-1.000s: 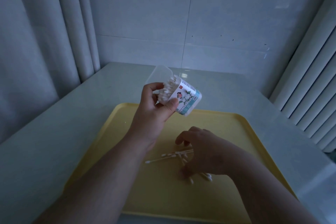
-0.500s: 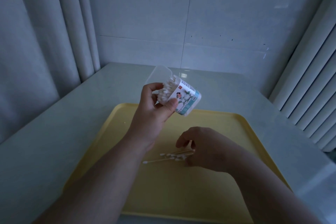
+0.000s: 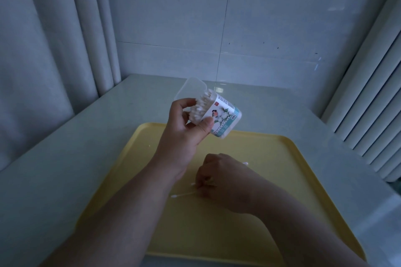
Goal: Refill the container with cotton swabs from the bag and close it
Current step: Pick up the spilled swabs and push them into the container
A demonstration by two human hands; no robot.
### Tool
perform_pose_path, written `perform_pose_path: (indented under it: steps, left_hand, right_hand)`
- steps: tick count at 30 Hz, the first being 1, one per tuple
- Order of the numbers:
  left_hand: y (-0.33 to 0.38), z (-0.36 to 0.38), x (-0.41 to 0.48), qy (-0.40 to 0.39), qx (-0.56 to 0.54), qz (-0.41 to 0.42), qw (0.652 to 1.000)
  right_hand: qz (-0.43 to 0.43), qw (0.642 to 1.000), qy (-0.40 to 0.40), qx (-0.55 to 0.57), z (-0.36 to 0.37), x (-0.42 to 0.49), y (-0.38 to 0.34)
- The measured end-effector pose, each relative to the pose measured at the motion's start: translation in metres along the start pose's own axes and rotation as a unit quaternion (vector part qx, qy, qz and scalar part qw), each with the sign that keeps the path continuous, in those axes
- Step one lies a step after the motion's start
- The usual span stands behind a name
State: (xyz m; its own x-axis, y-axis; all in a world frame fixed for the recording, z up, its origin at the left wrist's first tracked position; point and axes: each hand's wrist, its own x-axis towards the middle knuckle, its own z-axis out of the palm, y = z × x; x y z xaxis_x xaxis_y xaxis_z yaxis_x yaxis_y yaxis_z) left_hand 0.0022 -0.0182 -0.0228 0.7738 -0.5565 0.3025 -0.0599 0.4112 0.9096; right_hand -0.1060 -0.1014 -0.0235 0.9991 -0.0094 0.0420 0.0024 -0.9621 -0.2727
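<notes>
Low on the tray (image 3: 303,180), the right hand (image 3: 223,178) has its grip pinched on a few loose swabs (image 3: 182,194), with the fingers curled over them. One swab lies half out from under the fingertips, pointing left. I cannot tell how many it holds. To do this well, I judge it should square the stems into one parallel bundle before lifting, or a stray swab may slip free. Above and just behind, the left hand (image 3: 184,134) has its grip clamped round the container (image 3: 225,119). It holds the container in the air, tilted, with the mouth up and to the left and the lid (image 3: 188,88) hinged back. White heads (image 3: 202,106) crowd the mouth, so the bundle likely needs feeding end-first into a gap while the container is held steady. No bag shows on the table (image 3: 86,136).
</notes>
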Motion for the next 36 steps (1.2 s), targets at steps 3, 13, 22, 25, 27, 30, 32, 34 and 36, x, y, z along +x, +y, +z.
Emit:
perform_pose_path:
  steps: [3, 13, 22, 25, 27, 30, 32, 34, 36]
  left_hand:
    - [0.000, 0.001, 0.000, 0.003, -0.001, 0.002, 1.000]
    - [0.000, -0.001, 0.001, 0.027, 0.008, 0.015, 1.000]
    - [0.000, -0.001, 0.001, 0.022, 0.011, 0.011, 1.000]
    - [0.000, -0.001, 0.001, 0.021, 0.007, 0.010, 1.000]
    - [0.000, -0.001, 0.001, 0.020, 0.007, 0.008, 1.000]
    - [-0.001, -0.001, 0.002, 0.021, 0.013, 0.008, 1.000]
    - [-0.001, -0.002, 0.001, 0.021, 0.015, 0.009, 1.000]
    - [-0.001, -0.002, 0.002, 0.020, 0.011, 0.010, 1.000]
    - [-0.001, -0.002, 0.001, 0.018, 0.011, 0.010, 1.000]
  right_hand:
    - [-0.022, 0.999, -0.001, -0.043, 0.005, 0.002, 0.000]
    - [0.104, 0.994, 0.018, 0.002, -0.028, -0.016, 0.028]
    - [0.153, 0.987, 0.010, 0.037, -0.037, -0.021, 0.041]
    - [0.201, 0.976, 0.068, 0.036, -0.043, -0.025, 0.053]
    - [0.226, 0.971, 0.073, 0.028, -0.044, -0.028, 0.062]
    - [0.251, 0.966, 0.055, 0.028, -0.041, -0.029, 0.070]
    - [0.262, 0.963, 0.056, 0.022, -0.039, -0.026, 0.073]
    - [0.281, 0.958, 0.054, 0.010, -0.037, -0.024, 0.073]
    - [0.306, 0.951, 0.044, -0.004, -0.034, -0.023, 0.073]
